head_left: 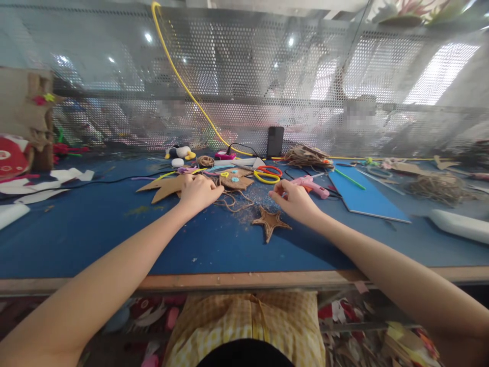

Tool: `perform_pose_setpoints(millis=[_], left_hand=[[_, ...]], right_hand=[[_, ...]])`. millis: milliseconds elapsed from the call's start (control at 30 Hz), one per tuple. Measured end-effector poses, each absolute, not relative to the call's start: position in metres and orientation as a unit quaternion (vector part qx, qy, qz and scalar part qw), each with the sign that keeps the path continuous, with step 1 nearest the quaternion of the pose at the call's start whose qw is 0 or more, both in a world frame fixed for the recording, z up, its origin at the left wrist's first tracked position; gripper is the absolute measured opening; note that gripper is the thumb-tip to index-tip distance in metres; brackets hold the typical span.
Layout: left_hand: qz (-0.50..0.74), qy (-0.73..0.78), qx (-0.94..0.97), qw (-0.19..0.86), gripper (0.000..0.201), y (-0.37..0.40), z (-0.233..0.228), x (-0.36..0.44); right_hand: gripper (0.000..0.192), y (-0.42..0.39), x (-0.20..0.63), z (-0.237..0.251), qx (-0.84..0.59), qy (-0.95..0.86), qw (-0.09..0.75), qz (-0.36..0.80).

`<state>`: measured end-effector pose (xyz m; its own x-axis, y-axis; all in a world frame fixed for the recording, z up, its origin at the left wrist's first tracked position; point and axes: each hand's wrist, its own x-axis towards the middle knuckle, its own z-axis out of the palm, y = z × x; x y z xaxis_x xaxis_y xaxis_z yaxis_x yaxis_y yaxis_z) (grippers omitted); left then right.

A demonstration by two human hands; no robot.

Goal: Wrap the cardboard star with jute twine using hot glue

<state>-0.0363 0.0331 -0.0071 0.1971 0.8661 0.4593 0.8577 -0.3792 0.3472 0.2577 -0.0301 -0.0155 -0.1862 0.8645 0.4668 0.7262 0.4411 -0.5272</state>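
My left hand rests low over the table with its fingers curled, beside a spiky cut cardboard piece and loose brown twine. What its fingertips hold, if anything, is hidden. My right hand has its thumb and fingers drawn together near a pink glue gun; I cannot make out anything between them. Between the hands and nearer to me lies a cardboard star edged with twine. Behind my left hand is a cardboard shape with small yellow and blue pieces on it.
Yellow-and-red-handled scissors lie past the hands. A blue board with a green stick lies to the right, near tangled twine. A dark phone stands against the perforated metal screen. A yellow cable hangs there.
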Motion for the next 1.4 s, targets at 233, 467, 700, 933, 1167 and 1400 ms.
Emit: perform_pose_setpoints(millis=[233, 467, 700, 933, 1167, 1400], left_hand=[[0.347, 0.506, 0.782, 0.107, 0.025, 0.028, 0.001, -0.021], [0.424, 0.452, 0.751, 0.226, 0.047, 0.012, 0.001, -0.01], [0.464, 0.414, 0.748, 0.233, 0.035, 0.007, -0.002, -0.004], [0.484, 0.46, 0.737, 0.107, 0.024, 0.026, -0.005, -0.014], [0.473, 0.515, 0.713, -0.049, 0.021, 0.031, -0.001, -0.028], [0.442, 0.415, 0.787, -0.111, 0.008, 0.021, 0.002, -0.02]], right_hand=[[0.021, -0.038, 0.253, -0.011, -0.512, -0.769, 0.367, 0.106], [0.028, -0.042, 0.252, -0.003, -0.467, -0.801, 0.362, 0.097], [0.036, -0.049, 0.249, 0.0, -0.299, -0.897, 0.317, 0.075], [0.062, -0.044, 0.246, -0.009, -0.348, -0.901, 0.212, 0.151], [0.071, -0.036, 0.24, -0.015, -0.354, -0.891, 0.238, 0.154], [0.061, -0.043, 0.241, -0.005, -0.323, -0.864, 0.357, 0.145]])
